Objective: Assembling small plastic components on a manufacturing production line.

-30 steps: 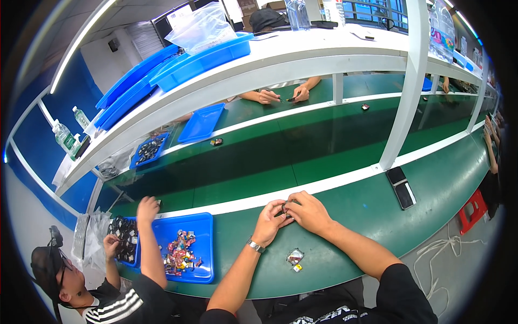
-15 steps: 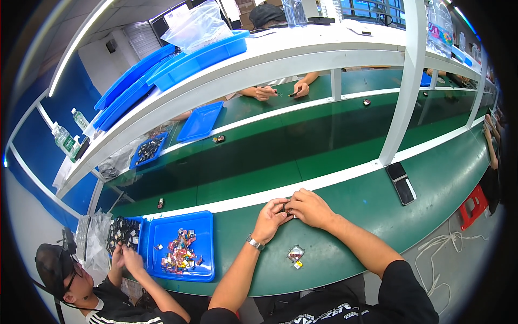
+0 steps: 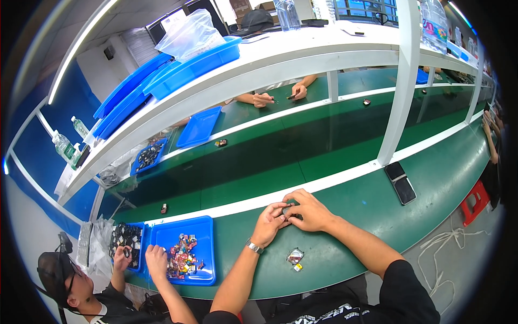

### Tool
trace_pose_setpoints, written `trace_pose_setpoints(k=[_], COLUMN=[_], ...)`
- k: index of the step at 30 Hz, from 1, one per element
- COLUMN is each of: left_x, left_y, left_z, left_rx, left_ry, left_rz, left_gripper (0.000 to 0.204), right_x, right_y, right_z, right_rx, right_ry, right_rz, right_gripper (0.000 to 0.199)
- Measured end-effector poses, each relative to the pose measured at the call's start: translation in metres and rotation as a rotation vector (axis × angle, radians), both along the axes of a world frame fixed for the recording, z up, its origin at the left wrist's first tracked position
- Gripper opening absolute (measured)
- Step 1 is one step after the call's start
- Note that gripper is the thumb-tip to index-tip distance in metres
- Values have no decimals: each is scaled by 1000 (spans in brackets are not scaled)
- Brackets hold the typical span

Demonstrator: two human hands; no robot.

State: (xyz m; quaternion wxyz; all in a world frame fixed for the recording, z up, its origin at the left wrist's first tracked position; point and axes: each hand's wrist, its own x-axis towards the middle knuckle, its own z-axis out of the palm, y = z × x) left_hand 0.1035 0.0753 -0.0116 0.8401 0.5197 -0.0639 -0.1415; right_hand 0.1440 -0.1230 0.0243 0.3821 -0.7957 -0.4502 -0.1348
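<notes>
Over the green bench, close to the white rail, my two hands meet around a small dark part (image 3: 290, 210). My left hand (image 3: 268, 224), with a metal watch at the wrist, pinches it from the left. On the other side my right hand (image 3: 310, 211) has thumb and fingertips curled against it. Fingers cover most of the part, so its exact kind is unclear. On the bench below the hands lie a small silver-and-red piece (image 3: 295, 255) and a small yellow piece (image 3: 298, 267).
To the left stand a blue tray (image 3: 208, 270) of small colourful pieces and a blue bin (image 3: 141, 258) of black parts, where a co-worker's hands (image 3: 156, 263) are busy. A black rectangular device (image 3: 400, 183) lies at right, near a white post (image 3: 396, 108). Beyond the rail runs a green belt (image 3: 259, 167).
My right thumb and fingers have spread into a rounder curl about the dark part. The co-worker's hands have parted, one moving right to the tray of colourful pieces.
</notes>
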Motion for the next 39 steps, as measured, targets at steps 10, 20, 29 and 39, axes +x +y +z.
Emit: trace_pose_setpoints(k=[10,20,29,39], left_x=[-1,0,0,3], left_y=[1,5,4,4], left_z=[-1,-6,-4,-13], left_rx=[-3,-26,-33,-96], left_ry=[-5,-10,0,-11], left_rz=[15,-9,-3,33], left_gripper=[30,29,28,25], right_x=[-2,-5,-5,-12], right_y=[3,10,10,22], right_z=[-4,-15,-18,-25], right_rx=[17,107,182,247], right_ry=[97,95,255,251], right_rz=[-14,-87,-82,-166], right_gripper=[7,7,14,15])
